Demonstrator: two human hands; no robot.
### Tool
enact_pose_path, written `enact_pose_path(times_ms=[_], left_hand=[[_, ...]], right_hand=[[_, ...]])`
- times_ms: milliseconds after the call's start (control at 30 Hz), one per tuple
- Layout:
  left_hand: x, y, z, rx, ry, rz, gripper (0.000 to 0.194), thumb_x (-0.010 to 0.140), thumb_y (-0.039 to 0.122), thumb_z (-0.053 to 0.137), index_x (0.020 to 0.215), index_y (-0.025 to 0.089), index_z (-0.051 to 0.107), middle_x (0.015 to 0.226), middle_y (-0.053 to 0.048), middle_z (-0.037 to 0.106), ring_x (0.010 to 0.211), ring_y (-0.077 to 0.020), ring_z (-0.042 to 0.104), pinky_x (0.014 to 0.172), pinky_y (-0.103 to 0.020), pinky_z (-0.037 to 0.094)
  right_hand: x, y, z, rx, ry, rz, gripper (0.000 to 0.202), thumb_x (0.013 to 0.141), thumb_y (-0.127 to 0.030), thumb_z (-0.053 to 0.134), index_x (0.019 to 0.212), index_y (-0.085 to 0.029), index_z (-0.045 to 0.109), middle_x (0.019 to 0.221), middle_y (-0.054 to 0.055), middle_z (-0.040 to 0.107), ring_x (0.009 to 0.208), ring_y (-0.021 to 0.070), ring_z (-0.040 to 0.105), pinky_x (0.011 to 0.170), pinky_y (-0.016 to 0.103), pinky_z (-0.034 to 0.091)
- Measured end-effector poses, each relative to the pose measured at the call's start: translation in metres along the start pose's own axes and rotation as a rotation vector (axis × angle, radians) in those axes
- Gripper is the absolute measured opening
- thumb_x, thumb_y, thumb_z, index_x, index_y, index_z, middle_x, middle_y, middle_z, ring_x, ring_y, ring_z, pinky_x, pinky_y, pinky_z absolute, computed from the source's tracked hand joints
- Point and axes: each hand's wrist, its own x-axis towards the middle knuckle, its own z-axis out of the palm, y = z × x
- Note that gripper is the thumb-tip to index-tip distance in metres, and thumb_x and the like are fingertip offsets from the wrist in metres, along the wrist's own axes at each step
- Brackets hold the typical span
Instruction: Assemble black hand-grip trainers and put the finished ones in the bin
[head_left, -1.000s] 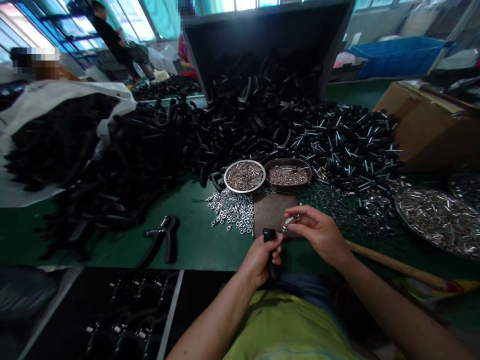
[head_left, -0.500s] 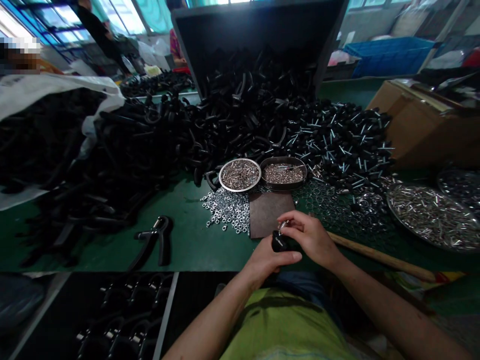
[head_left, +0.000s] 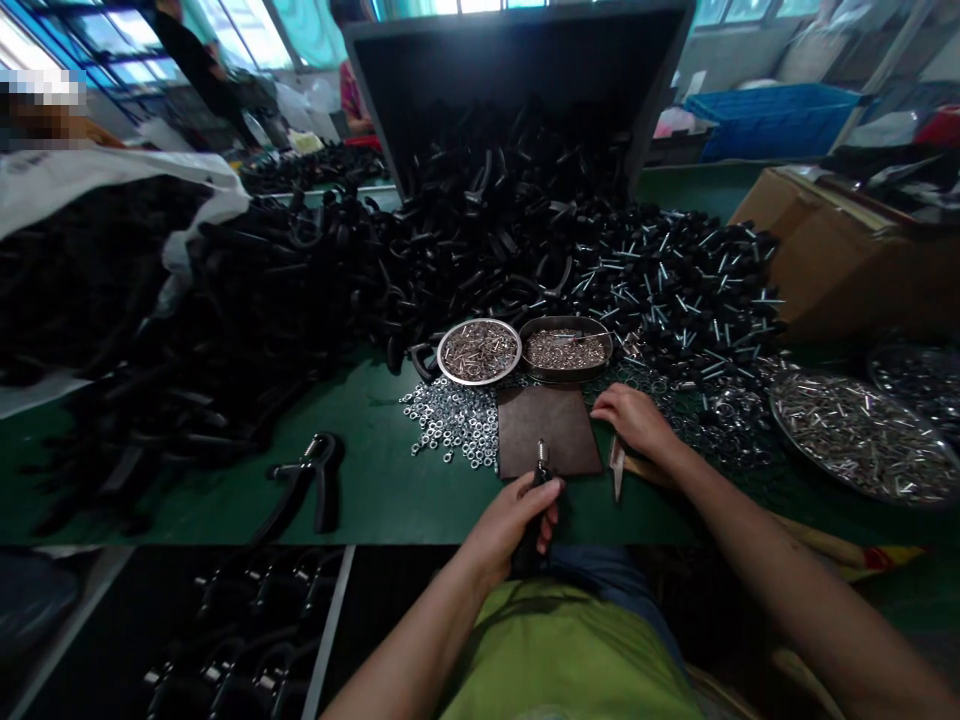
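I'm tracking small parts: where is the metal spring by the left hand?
In the head view, just right of centre: the spring sits atop the black handle gripped by the left hand, seen against the brown plate.

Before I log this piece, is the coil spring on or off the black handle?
On: the coil spring stands atop the black handle in the left hand.

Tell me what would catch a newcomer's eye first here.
First, the great heap of black parts across the back of the green table, reaching into a dark bin that opens toward the camera. Then, at front centre, the left hand holding a black handle topped by a shiny spring, with the right hand near the right edge of the brown plate.
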Motion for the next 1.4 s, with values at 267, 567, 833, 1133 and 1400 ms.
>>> enact_pose_path(times_ms=[267,567,833,1133,1400], left_hand=[[0.019,0.011,0.004,-0.226,-0.02,-0.078,0.064,0.068,0.076,0.047,0.082,0.014,0.055,0.062,0.003,0.042,0.049,-0.0052,0.035,0.042,-0.015,0.025],[0.015,0.01,0.013,-0.196,-0.021,-0.068,0.058,0.071,0.073,0.046,0.08,0.016,0.051,0.067,0.002,0.044,0.053,-0.0064,0.039,0.045,-0.015,0.029],[0.012,0.002,0.011,0.108,0.072,0.021,0.049,0.075,0.066,0.05,0.081,0.017,0.052,0.061,0.005,0.039,0.048,-0.0056,0.032,0.041,-0.016,0.02],[0.012,0.004,-0.001,-0.169,0.08,-0.107,0.058,0.073,0.07,0.05,0.086,0.014,0.055,0.059,0.005,0.038,0.045,-0.0033,0.029,0.038,-0.014,0.018],[0.026,0.008,-0.001,-0.462,0.1,-0.108,0.043,0.082,0.055,0.048,0.079,0.012,0.056,0.062,0.002,0.048,0.045,-0.005,0.038,0.039,-0.016,0.028]], right_hand=[[-0.05,-0.088,-0.008,0.27,0.131,-0.278,0.018,0.082,-0.02,0.057,0.097,-0.024,0.066,0.097,0.005,0.068,0.094,0.0205,0.062,0.083,0.036,0.049],[-0.063,-0.094,-0.001,0.188,0.195,-0.383,0.032,0.084,-0.017,0.054,0.115,-0.025,0.054,0.103,0.007,0.067,0.096,0.021,0.062,0.082,0.037,0.05],[-0.065,-0.085,-0.003,0.202,0.08,-0.324,0.032,0.084,-0.022,0.056,0.117,-0.022,0.055,0.104,0.005,0.068,0.096,0.0181,0.062,0.084,0.031,0.049],[-0.004,0.053,-0.071,-0.587,0.013,0.277,0.031,0.084,-0.01,0.042,0.109,-0.012,0.061,0.101,0.018,0.062,0.093,0.0247,0.056,0.067,0.032,0.038],[0.008,0.068,-0.07,-0.635,-0.136,0.278,0.033,0.076,-0.014,0.047,0.104,-0.023,0.062,0.101,0.008,0.063,0.083,0.0218,0.057,0.056,0.028,0.032]])
